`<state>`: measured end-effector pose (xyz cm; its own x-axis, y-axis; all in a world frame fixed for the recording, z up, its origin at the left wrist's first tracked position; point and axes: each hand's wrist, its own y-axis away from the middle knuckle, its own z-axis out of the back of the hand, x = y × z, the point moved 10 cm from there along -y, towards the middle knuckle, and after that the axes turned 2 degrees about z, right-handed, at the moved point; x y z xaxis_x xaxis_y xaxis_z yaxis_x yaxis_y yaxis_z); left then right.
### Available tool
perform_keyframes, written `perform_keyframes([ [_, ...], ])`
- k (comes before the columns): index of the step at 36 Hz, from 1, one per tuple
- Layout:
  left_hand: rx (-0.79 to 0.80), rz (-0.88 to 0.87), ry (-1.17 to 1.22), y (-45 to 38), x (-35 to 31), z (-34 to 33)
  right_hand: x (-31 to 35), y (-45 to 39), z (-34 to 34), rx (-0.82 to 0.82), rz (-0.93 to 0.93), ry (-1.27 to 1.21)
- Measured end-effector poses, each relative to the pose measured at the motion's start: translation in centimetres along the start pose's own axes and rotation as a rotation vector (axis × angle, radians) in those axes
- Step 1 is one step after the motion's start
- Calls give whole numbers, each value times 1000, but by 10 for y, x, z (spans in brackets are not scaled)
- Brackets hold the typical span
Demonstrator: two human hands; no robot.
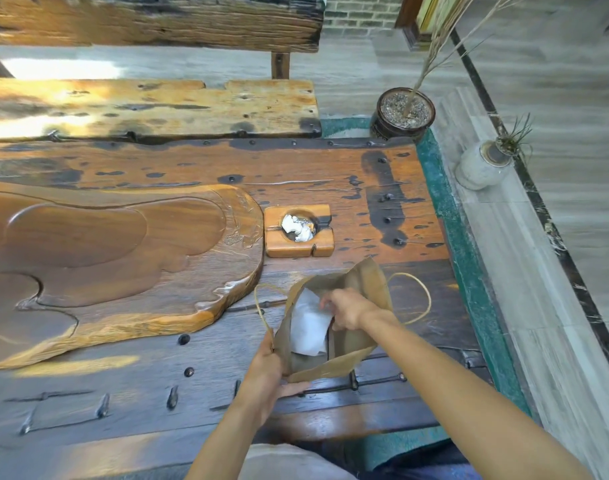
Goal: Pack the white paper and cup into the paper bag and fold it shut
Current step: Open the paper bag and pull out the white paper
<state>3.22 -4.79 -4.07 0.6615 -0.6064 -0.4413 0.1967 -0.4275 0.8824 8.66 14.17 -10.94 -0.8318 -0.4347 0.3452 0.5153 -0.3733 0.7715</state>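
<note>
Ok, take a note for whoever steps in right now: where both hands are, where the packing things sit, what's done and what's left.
Left hand: gripping the near-left edge of the open brown paper bag, which stands on the dark wooden table.
Right hand: at the bag's mouth, on the white paper sheet.
Done: paper is mostly inside the bag.
Cup: not visible; can't tell whether it's packed.
Left: confirm the cup, fold the bag shut.

Two bare forearms, no sleeves in view, left hand (266,372) and right hand (346,308) ungloved, no rings or watch visible
</note>
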Motion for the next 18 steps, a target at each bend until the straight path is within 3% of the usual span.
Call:
perform_keyframes([
  [5,21,17,-64,-4,-7,5,19,-15,-6,4,226,387],
  [10,22,34,-100,-8,-18,11,43,-21,-29,124,399,758],
  [18,-20,79,-69,-17,-31,26,48,-36,-40,166,345,793],
])
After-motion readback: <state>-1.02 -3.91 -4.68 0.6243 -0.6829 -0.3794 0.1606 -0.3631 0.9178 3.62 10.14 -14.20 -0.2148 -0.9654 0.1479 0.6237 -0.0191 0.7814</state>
